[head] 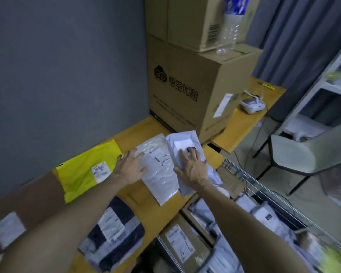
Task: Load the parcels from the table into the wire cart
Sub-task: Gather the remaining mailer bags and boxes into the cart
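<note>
Both hands are reaching over the wooden table (242,127) toward two soft parcels that are lying side by side near its far edge. The left hand (129,166) is lying flat, fingers spread, on the left edge of the clear plastic parcel (159,174). It is pressing on it rather than closing around it, so nothing is grasped yet. The right hand (193,166) is also open and is resting on top of the white parcel (185,142), fingers near its label. I think the palms are placed like this because the thin bags are slippery, and holding them down makes it easier to slide or gather them together.

The white parcel is overlapping the right side of the clear one, which probably allows both to be taken in one move. The wire cart (264,186) is standing just beside the table on the right, so the way is short. It is already holding several parcels and boxes.

More parcels are waiting on the table: a yellow parcel (83,174) to the left, a brown parcel (28,198) further left, and a dark parcel (116,229) under the left forearm. Big cardboard boxes (185,85) are standing behind.
</note>
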